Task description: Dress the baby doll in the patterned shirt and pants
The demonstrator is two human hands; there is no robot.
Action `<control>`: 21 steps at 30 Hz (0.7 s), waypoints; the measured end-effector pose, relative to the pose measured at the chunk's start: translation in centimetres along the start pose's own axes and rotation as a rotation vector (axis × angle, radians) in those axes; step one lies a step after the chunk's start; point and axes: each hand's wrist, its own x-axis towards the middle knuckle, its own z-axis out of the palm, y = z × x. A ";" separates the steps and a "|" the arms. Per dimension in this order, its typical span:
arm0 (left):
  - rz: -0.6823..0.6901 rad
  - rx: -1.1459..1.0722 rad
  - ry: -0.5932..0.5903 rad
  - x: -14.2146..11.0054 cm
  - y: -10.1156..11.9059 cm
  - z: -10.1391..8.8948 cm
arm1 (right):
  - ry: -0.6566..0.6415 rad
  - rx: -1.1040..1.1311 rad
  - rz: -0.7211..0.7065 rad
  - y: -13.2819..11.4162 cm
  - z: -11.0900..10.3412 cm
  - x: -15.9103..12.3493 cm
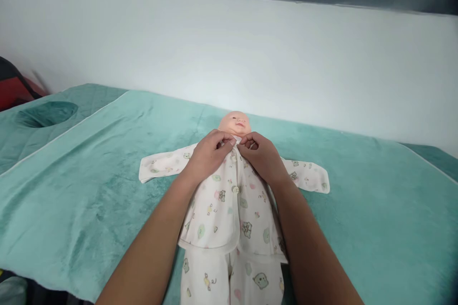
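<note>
Pinching jacket collar [236, 142]: left hand [209, 152], right hand [261, 153]; doll [236, 123] supine, head pointing away, lengthwise.

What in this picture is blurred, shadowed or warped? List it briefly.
Head view: light is soft and even, with no glare; the left hand, the right hand and the doll look fairly sharp; faint shadows lie under the forearms on the teal blanket; the wall's dark top edge bows and the corners smear, a sign of wide-lens distortion.
</note>
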 end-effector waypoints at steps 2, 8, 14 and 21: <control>-0.028 -0.010 0.017 0.1 0.1 0.0 | -0.018 0.029 -0.002 0.0 -0.1 -0.1; -0.108 -0.064 0.009 0.6 0.2 0.0 | 0.006 0.053 0.021 0.3 -0.1 0.0; -0.047 -0.077 -0.066 1.0 0.3 -0.3 | 0.005 0.058 0.002 0.6 -0.1 0.3; -0.152 -0.168 -0.124 1.2 0.4 -0.8 | -0.036 -0.052 0.009 0.2 -0.1 0.7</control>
